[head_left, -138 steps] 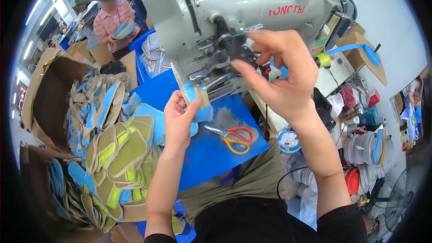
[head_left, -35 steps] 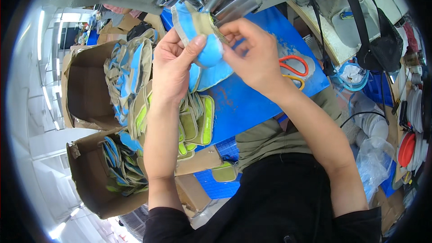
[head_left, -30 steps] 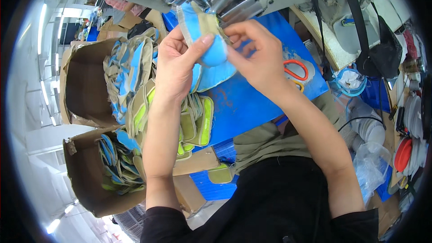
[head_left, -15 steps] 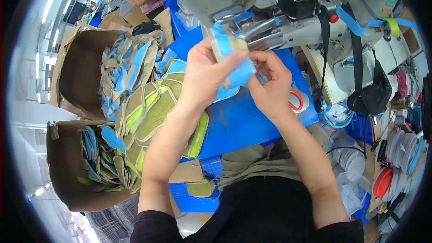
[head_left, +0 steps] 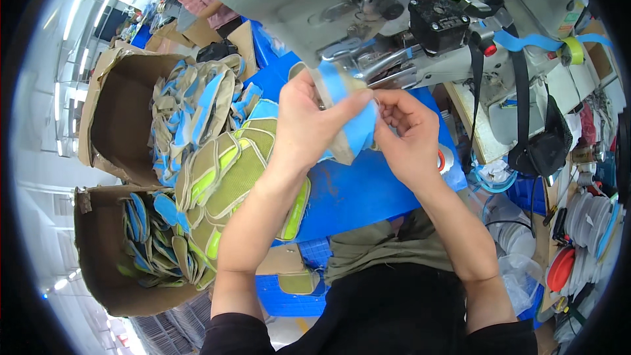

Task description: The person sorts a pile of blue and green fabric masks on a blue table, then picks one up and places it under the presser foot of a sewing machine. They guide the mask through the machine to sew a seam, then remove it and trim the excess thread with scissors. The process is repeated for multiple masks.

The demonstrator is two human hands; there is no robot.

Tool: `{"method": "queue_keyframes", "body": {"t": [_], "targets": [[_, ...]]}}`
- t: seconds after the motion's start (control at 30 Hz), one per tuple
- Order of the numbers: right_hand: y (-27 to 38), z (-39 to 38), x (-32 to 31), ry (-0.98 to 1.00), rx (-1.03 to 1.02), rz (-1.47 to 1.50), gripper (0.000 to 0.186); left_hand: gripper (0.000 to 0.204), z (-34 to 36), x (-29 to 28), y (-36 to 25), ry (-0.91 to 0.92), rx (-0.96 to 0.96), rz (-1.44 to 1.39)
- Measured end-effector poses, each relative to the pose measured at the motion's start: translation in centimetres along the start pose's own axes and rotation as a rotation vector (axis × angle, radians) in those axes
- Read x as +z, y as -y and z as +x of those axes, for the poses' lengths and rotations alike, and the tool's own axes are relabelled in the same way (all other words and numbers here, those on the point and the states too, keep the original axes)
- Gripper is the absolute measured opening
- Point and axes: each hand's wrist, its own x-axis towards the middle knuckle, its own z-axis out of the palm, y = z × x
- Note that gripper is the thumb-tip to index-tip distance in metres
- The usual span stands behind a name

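Between my hands, above the blue tabletop, is a fabric piece [head_left: 360, 128] in beige and bright blue, slightly blurred. My left hand [head_left: 305, 118] grips it from the left, thumb across its face. At its right edge my right hand [head_left: 409, 133] is closed, thumb and curled fingers pinching the fabric; the exact pinch point is partly hidden. The metal arm of a sewing machine [head_left: 394, 72] stands just beyond. Left of my left forearm lies a pile of olive mesh pieces [head_left: 246, 167] with beige edging and neon-yellow strips.
A cardboard box [head_left: 108, 108] beside beige-and-blue fabric pieces [head_left: 197, 105] stands at far left; a nearer box [head_left: 98, 256] holds more pieces. An orange-red ring [head_left: 441, 160] shows beside my right wrist. Tape rolls [head_left: 582, 213] are stacked at right. Another person [head_left: 204, 0] is at the back.
The fabric piece has tilted and come slightly nearer, with both hands still on it. My right hand has shifted a little right and nearer. The whole view has also moved slightly.
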Motion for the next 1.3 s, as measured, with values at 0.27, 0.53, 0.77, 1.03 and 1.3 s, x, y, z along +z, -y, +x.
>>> {"method": "queue_keyframes", "body": {"t": [0.27,0.53,0.77,1.03,1.3], "targets": [[-0.2,0.1,-0.1,0.02,0.024,0.02,0.024,0.025,-0.5,-1.0,0.7,0.093,-0.248,-0.555],[-1.2,0.1,-0.5,0.036,-0.022,0.034,0.03,0.024,-0.7,0.6,0.6,0.038,-0.059,-0.317],[-0.9,0.1,-0.8,0.09,-0.008,0.021,0.031,0.023,-0.6,0.9,0.5,0.003,-0.02,-0.222],[0.2,-0.1,-1.1,0.116,0.105,0.115,0.034,0.016,-0.7,1.3,-0.4,0.015,-0.072,-0.194],[2.7,0.9,-1.8,0.178,0.266,0.139,0.031,0.025,-0.3,1.0,-0.7,-0.006,-0.089,-0.159]]}}
